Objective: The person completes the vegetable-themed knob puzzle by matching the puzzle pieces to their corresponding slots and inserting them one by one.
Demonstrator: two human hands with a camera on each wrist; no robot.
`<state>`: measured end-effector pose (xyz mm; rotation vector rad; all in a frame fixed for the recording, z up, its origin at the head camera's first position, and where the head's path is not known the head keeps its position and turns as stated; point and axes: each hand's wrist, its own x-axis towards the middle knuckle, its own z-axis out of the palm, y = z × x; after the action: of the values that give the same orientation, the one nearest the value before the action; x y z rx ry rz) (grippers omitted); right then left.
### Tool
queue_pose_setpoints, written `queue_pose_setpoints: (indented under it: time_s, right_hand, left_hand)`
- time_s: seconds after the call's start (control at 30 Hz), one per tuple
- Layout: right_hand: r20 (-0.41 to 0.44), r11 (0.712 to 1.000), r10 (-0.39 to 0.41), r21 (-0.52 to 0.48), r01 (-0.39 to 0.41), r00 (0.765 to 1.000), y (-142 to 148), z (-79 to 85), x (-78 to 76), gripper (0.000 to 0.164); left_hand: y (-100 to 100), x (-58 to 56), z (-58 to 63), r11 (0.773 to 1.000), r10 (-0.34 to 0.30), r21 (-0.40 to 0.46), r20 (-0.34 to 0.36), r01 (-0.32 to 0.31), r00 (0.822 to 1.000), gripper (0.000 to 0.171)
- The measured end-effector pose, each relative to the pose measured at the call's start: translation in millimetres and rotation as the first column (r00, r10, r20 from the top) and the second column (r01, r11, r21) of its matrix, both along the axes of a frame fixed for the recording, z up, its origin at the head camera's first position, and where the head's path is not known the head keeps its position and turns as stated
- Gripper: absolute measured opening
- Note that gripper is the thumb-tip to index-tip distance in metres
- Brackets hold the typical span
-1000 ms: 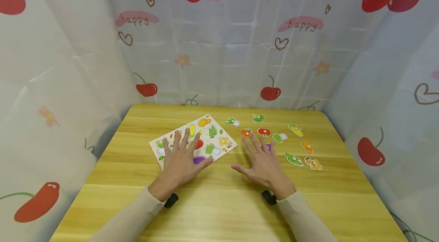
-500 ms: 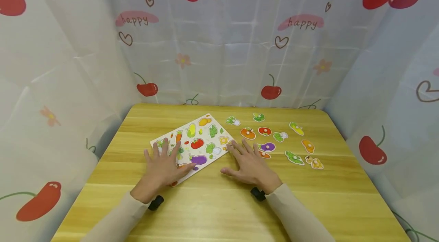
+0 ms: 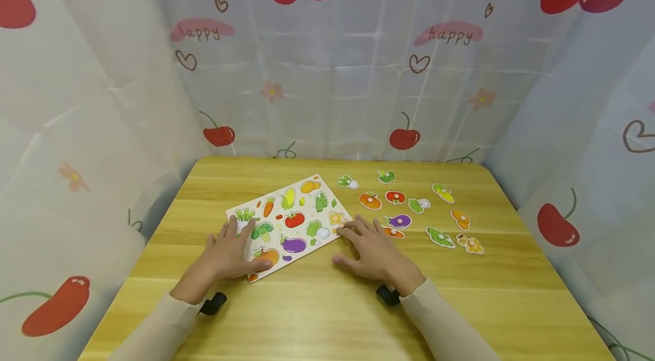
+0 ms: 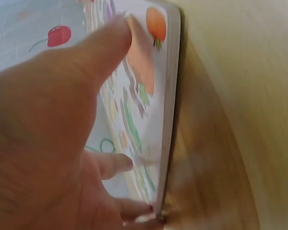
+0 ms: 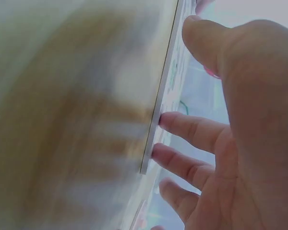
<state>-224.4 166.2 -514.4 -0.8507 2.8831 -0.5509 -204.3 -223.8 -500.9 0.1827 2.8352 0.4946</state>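
Observation:
A pale vegetable puzzle board (image 3: 278,231) lies aslant on the table, left of centre. My left hand (image 3: 221,256) is at its left end, the thumb over the printed pumpkin (image 3: 267,257) and the fingers at the side edge. In the left wrist view the thumb (image 4: 105,48) passes over the board's face, with fingertips near its rim. My right hand (image 3: 377,250) has its fingertips at the board's right corner; in the right wrist view two fingers (image 5: 175,160) touch the board's edge (image 5: 152,132). Neither hand is curled round anything.
Several knobbed vegetable pieces lie loose right of the board, among them an eggplant (image 3: 399,221), a carrot (image 3: 393,232), a pumpkin piece (image 3: 370,200), a tomato (image 3: 395,197) and a corn piece (image 3: 443,193). A cherry-print curtain (image 3: 327,77) surrounds the wooden table (image 3: 317,315).
Both hands have come down and leftward to the board, the left to its left end, the right to its right corner. The board has turned slightly clockwise. The loose pieces have stayed put.

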Motion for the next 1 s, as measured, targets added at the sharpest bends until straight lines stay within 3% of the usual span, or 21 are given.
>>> queue_pose_setpoints:
  time_s: [0.23,0.6,1.0]
  right_hand:
    - [-0.033,1.0,-0.008,-0.02,0.007,0.999,14.0,3.5,10.1,0.057]
    - [-0.122,0.998,-0.052,-0.039,0.047,0.991,38.3,-2.0,20.1,0.034]
    - [-0.161,0.997,-0.026,-0.077,0.014,0.987,65.3,1.5,14.9,0.016]
  left_hand:
    - [-5.9,-4.2,-0.1,0.992,-0.072,0.105,0.02,0.07,0.997,0.151]
    - [5.6,-24.7,-4.6,0.984,-0.124,0.125,-0.038,0.128,0.991,0.135]
    - [21.9,-49.9,-4.1,0.967,-0.216,0.134,-0.031,0.218,0.976,0.133]
